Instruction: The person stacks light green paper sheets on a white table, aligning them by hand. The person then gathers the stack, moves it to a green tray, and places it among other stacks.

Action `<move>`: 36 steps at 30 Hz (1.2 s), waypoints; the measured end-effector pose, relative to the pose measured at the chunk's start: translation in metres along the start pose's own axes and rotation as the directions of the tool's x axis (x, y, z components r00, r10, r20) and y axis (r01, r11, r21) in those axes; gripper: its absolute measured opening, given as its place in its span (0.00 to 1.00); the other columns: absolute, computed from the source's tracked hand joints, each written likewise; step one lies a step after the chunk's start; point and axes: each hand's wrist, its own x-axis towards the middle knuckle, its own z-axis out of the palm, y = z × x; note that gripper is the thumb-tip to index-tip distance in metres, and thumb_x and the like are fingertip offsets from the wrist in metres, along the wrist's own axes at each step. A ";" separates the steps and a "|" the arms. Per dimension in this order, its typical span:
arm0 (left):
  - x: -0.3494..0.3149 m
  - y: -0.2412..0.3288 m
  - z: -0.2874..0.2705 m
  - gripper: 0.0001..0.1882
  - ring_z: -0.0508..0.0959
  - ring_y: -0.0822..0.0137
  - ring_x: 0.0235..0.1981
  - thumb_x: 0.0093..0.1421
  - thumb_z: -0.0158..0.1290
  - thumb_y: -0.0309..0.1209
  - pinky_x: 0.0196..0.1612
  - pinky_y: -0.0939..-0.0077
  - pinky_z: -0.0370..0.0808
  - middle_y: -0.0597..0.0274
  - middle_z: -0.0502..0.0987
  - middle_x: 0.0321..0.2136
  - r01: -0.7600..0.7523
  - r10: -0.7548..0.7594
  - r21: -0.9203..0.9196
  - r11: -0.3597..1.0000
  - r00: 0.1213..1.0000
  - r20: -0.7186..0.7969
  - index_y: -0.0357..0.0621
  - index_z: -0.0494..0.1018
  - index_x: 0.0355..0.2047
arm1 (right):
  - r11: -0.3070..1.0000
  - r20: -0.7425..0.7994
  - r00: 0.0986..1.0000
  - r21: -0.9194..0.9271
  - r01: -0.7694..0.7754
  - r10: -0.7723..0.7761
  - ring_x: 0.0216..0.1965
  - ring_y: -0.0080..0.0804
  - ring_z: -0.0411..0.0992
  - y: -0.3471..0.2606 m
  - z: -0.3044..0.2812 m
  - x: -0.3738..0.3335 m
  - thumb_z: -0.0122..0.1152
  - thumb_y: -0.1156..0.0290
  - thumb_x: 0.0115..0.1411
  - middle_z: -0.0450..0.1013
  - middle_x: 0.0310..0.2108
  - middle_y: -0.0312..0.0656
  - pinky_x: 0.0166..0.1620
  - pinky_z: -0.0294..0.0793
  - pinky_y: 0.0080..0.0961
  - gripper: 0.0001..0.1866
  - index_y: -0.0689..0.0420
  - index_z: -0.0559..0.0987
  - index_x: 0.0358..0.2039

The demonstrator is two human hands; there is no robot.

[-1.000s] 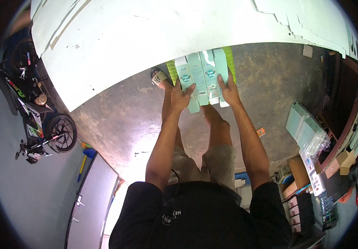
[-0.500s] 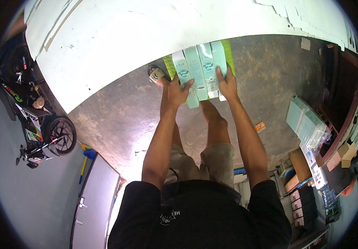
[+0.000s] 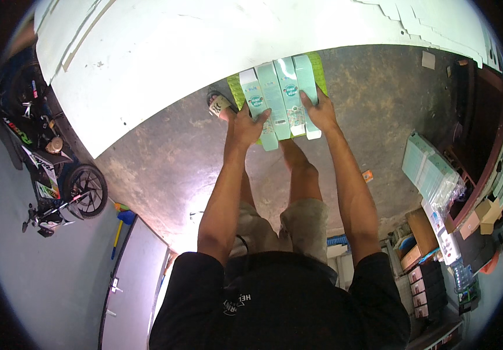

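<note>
A flat, unfolded mint-green carton sheet (image 3: 273, 96) with printed panels and end flaps spreads between my two hands, beyond my knees. My left hand (image 3: 247, 125) grips its left edge, the thumb lying on the printed face. On the opposite edge my right hand (image 3: 321, 112) has its thumb on the outer panel and its fingers behind. Bright green textured material (image 3: 317, 67) shows past both sides of the carton; the rest of it is hidden behind the sheet.
A large white surface (image 3: 164, 58) spans the far side. My sandalled foot (image 3: 222, 107) stands on the concrete floor left of the carton. A small orange packet (image 3: 368, 175) lies by my right forearm. To the right is a plastic-wrapped mint-green stack (image 3: 429, 163); a motorbike (image 3: 47, 169) stands left.
Both hands and the carton have shifted slightly up and left. The right panels now angle a little differently, and my right forearm covers more of the orange packet.
</note>
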 end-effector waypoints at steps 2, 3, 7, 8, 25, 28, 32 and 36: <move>0.001 0.001 -0.002 0.23 0.82 0.59 0.53 0.65 0.65 0.28 0.58 0.63 0.77 0.48 0.83 0.51 0.013 -0.013 -0.004 1.000 1.000 0.019 0.32 0.74 0.57 | 0.999 0.051 0.999 0.032 0.003 -0.004 0.63 0.55 0.75 -0.004 -0.007 0.002 0.63 0.43 0.68 0.76 0.61 0.58 0.65 0.73 0.45 0.41 0.57 0.68 0.72; 0.000 0.001 -0.003 0.24 0.82 0.56 0.53 0.65 0.65 0.31 0.59 0.61 0.76 0.47 0.83 0.51 0.026 -0.026 0.002 1.000 0.999 0.029 0.33 0.74 0.58 | 0.999 0.076 0.997 0.049 0.004 -0.007 0.63 0.54 0.75 -0.005 -0.009 0.002 0.64 0.43 0.68 0.76 0.61 0.58 0.66 0.73 0.44 0.41 0.58 0.68 0.72; -0.002 0.003 -0.005 0.28 0.81 0.49 0.56 0.65 0.64 0.37 0.63 0.58 0.73 0.45 0.84 0.51 0.067 -0.067 0.014 0.998 0.997 0.048 0.36 0.73 0.61 | 0.993 0.096 0.995 0.111 -0.047 0.036 0.63 0.53 0.74 -0.003 -0.013 0.003 0.67 0.44 0.66 0.76 0.61 0.57 0.66 0.72 0.43 0.43 0.58 0.68 0.72; -0.003 0.001 -0.003 0.24 0.81 0.54 0.54 0.65 0.64 0.31 0.60 0.60 0.76 0.47 0.83 0.52 0.044 -0.044 -0.003 0.999 0.998 0.042 0.33 0.74 0.59 | 0.992 0.087 0.996 0.119 -0.041 0.031 0.63 0.52 0.74 0.001 -0.012 0.003 0.68 0.45 0.65 0.76 0.61 0.57 0.66 0.72 0.42 0.43 0.58 0.68 0.72; 0.010 0.000 -0.008 0.27 0.80 0.59 0.55 0.67 0.63 0.30 0.59 0.62 0.76 0.50 0.81 0.52 0.023 -0.024 -0.148 0.989 1.000 -0.004 0.30 0.68 0.61 | 0.944 0.067 0.996 0.318 -0.084 0.066 0.68 0.50 0.70 0.007 -0.001 -0.011 0.65 0.44 0.68 0.71 0.66 0.60 0.69 0.68 0.43 0.44 0.61 0.65 0.73; 0.015 0.004 -0.007 0.27 0.80 0.59 0.55 0.68 0.63 0.33 0.59 0.61 0.77 0.49 0.82 0.51 0.010 -0.010 -0.052 0.999 1.000 0.004 0.30 0.68 0.61 | 0.947 0.053 0.998 0.316 -0.057 0.042 0.69 0.51 0.68 0.017 0.010 -0.009 0.62 0.41 0.69 0.70 0.66 0.61 0.70 0.67 0.43 0.45 0.60 0.63 0.74; 0.017 0.007 -0.013 0.28 0.82 0.57 0.54 0.69 0.62 0.36 0.57 0.61 0.78 0.46 0.82 0.51 -0.017 0.016 0.027 1.000 1.000 0.015 0.30 0.68 0.61 | 0.961 0.055 0.998 0.273 -0.044 0.030 0.70 0.52 0.67 0.020 0.011 -0.008 0.56 0.37 0.70 0.68 0.68 0.61 0.70 0.66 0.44 0.46 0.59 0.62 0.75; 0.017 0.008 -0.014 0.28 0.83 0.55 0.52 0.69 0.62 0.37 0.56 0.60 0.79 0.43 0.83 0.51 -0.044 0.044 0.091 0.995 0.999 0.003 0.29 0.68 0.61 | 0.969 0.060 0.997 0.238 -0.070 0.057 0.70 0.53 0.67 0.016 0.010 -0.010 0.54 0.36 0.71 0.68 0.68 0.61 0.70 0.66 0.45 0.46 0.58 0.61 0.76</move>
